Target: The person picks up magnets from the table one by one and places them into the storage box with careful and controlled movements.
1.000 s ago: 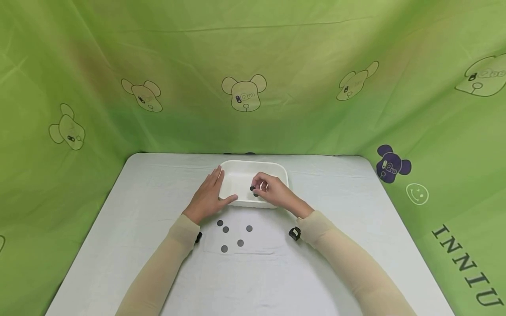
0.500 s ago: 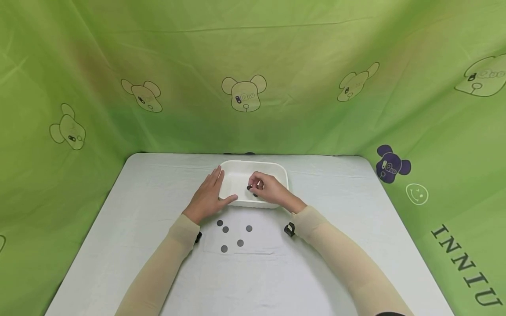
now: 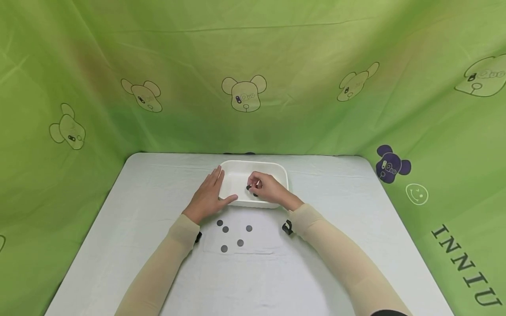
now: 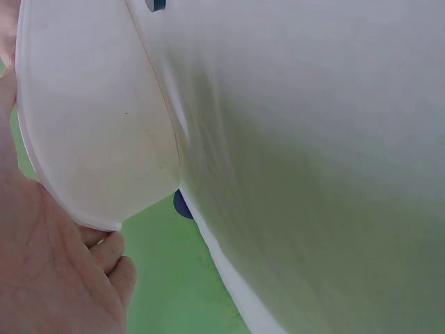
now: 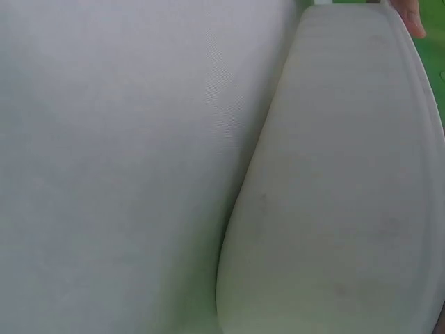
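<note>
A white rectangular plastic basin (image 3: 234, 202) stands near the back of the table. My left hand (image 3: 206, 196) rests on its left side, fingers straight along the rim and thumb over the front edge. In the left wrist view, that hand (image 4: 59, 261) lies against the rim beside the basin's outer wall (image 4: 104, 118). Inside the basin, my right hand (image 3: 270, 189) pinches a small dark round disc (image 3: 248, 188) between thumb and fingers. A second dark disc (image 3: 255, 195) shows just under the thumb; whether it is held cannot be told. The right wrist view shows mostly outer wall (image 5: 334, 174).
Several flat grey discs, one of them a front disc (image 3: 224, 249), lie scattered on the white-covered table (image 3: 253, 281) before the basin. Green printed cloth (image 3: 245, 131) hangs around the back and sides. A black band (image 3: 287, 227) shows under the right sleeve.
My right hand has shifted slightly left inside the basin, still pinching the disc. My left hand and the discs on the table have not moved.
</note>
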`<state>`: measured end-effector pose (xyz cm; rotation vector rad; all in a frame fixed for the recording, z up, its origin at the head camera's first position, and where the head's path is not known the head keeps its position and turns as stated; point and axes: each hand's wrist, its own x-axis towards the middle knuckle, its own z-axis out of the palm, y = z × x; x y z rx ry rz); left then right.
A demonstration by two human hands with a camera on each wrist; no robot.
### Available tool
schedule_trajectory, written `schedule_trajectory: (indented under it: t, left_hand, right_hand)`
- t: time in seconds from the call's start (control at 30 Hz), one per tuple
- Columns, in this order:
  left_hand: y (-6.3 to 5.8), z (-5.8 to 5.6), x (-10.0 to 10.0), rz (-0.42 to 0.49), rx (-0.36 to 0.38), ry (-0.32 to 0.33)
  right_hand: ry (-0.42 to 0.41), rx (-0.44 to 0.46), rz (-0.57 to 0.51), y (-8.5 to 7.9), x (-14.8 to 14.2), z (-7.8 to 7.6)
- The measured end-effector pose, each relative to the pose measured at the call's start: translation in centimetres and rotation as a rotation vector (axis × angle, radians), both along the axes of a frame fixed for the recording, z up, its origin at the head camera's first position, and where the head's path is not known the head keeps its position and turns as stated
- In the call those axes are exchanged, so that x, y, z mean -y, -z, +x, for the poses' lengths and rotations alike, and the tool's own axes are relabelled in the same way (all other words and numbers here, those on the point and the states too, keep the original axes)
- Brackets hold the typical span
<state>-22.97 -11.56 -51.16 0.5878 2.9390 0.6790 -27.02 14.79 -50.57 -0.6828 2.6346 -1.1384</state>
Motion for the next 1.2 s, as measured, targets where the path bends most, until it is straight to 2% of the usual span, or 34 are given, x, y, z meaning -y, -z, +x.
schedule_trajectory:
  t: [0.3,0.6,1.2]
  left_hand:
    - [0.2,-0.1,0.0,0.002,-0.007,-0.004]
    - [0.2,0.1,0.1,0.006,-0.020,0.008]
    - [0.2,0.0,0.0,-0.001,-0.022,0.006]
  right_hand:
    - [-0.020,0.020,0.025,0.0,0.4,-0.2]
    - [-0.003,0.064,0.044,0.2,0.9,-0.5]
    - [-0.030,0.027,0.088,0.6,1.3,-0.6]
